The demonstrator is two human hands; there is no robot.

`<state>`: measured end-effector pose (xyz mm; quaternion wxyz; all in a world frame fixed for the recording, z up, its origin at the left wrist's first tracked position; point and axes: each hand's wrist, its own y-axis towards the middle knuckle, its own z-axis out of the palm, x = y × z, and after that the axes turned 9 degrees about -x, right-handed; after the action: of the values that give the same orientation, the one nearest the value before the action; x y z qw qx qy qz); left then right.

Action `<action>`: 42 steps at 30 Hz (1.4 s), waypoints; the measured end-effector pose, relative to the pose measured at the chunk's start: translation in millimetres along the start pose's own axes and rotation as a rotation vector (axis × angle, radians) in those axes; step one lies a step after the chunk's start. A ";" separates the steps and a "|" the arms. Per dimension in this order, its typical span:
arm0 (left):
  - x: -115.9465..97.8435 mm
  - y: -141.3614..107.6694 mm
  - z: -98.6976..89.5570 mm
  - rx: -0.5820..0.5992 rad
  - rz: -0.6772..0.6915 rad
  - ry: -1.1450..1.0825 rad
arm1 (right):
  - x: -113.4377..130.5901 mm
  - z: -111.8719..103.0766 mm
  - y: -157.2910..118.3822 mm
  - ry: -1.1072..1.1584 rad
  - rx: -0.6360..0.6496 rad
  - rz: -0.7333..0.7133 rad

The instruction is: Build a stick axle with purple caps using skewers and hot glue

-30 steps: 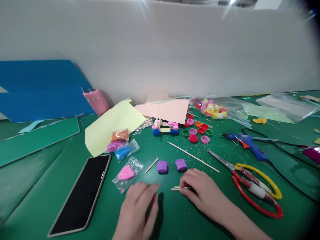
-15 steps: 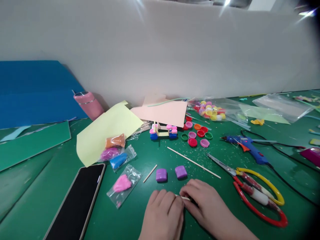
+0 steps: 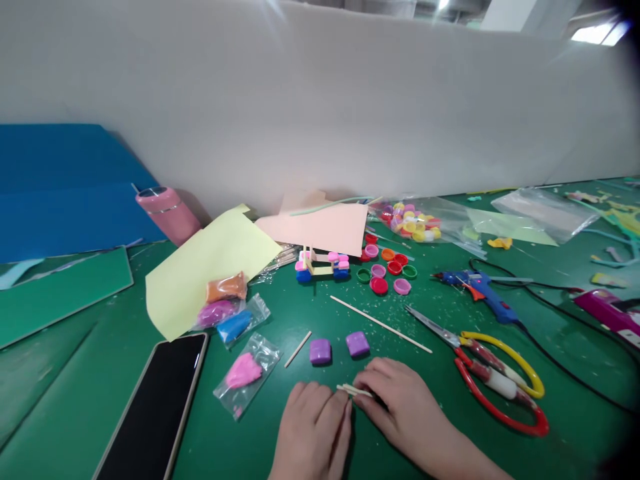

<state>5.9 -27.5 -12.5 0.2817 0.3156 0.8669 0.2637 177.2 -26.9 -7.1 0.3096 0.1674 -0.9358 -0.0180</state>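
Pinching Thin Sticks Low in the Frame

Lying at the bottom centre of the frame, the short wooden sticks (image 3: pixel 354 390) sat between the two hands on the green surface (image 3: pixel 425 453). The right hand (image 3: pixel 400 407) came in from the lower right, its fingers curled and closed on the sticks' right ends. The left hand (image 3: pixel 313 433) rested palm down just left of them, fingers together, their tips touching the sticks' left ends; whether it gripped them could not be told.

Just above the hands lay two purple clay blocks (image 3: pixel 320 351), soft-edged and squarish, side by side. A short stick (image 3: pixel 298 349) lay to their left, and a long thin skewer (image 3: pixel 380 323) ran diagonally above them. Left of the hands, a clear crinkled bag of pink clay (image 3: pixel 245 371) lay beside a glossy black phone (image 3: pixel 155 407). To the right were scissors (image 3: pixel 495 380) with red and yellow loop handles, and farther up a blue glue gun (image 3: pixel 480 290). Round plastic bottle caps (image 3: pixel 385 270) in mixed colours clustered at centre, next to a small stick-and-cap cart (image 3: pixel 321 265).
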 end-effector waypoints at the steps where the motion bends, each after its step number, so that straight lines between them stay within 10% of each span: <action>1: 0.2 -0.3 0.0 0.001 -0.008 -0.002 | 0.4 0.1 -0.1 -0.006 0.000 -0.004; 23: 7.0 -7.0 1.4 -0.059 -0.201 -0.111 | 10.2 -22.3 12.0 0.011 0.039 0.158; 42: 3.5 -7.3 5.8 0.316 -0.135 -0.007 | 23.9 -28.9 26.7 -0.380 0.360 -0.058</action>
<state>4.5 -28.2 -22.3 0.2488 0.2982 0.9157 0.1037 168.1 -7.4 33.6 0.0927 0.2401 -0.9602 0.1088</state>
